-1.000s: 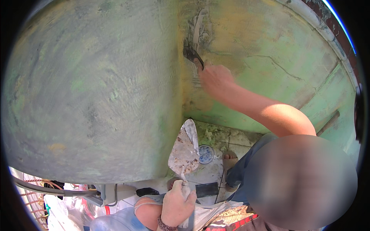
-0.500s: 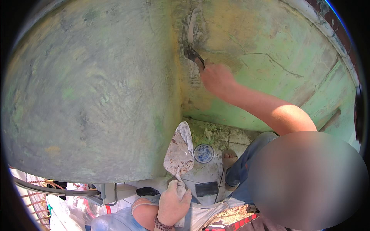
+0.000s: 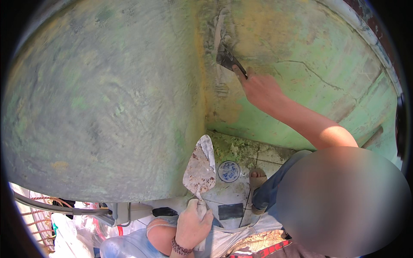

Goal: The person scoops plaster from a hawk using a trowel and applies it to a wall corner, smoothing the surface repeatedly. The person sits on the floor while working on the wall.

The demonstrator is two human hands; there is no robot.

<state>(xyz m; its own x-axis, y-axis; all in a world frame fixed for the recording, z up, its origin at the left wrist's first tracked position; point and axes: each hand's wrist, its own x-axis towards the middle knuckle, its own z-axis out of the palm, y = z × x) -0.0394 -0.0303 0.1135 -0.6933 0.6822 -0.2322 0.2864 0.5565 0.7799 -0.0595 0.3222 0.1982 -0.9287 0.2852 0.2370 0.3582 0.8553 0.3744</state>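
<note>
My left hand (image 3: 193,221), with a beaded bracelet at the wrist, is closed round the handle of a pointed trowel (image 3: 199,170). The trowel's blade points away from me, smeared with pale and brownish paste along its face and right edge. Farther off, my right hand (image 3: 261,89) grips a putty knife (image 3: 228,59) with a dark blade, index finger stretched along its handle. That blade lies over or against a pale strip of filler (image 3: 220,28) on the weathered green surface (image 3: 297,99); whether it touches, I cannot tell.
A large curved grey-green body (image 3: 103,107) fills the left side and meets the green surface at an inner corner. On the tiled floor lie a round blue-and-white patterned piece (image 3: 229,171) and a dark rectangle (image 3: 231,211). A grey hose (image 3: 64,209) and clear plastic (image 3: 86,228) are at lower left.
My right hand has drawn the putty knife to the right, and more of its blade shows. My left hand with the trowel has hardly moved.
</note>
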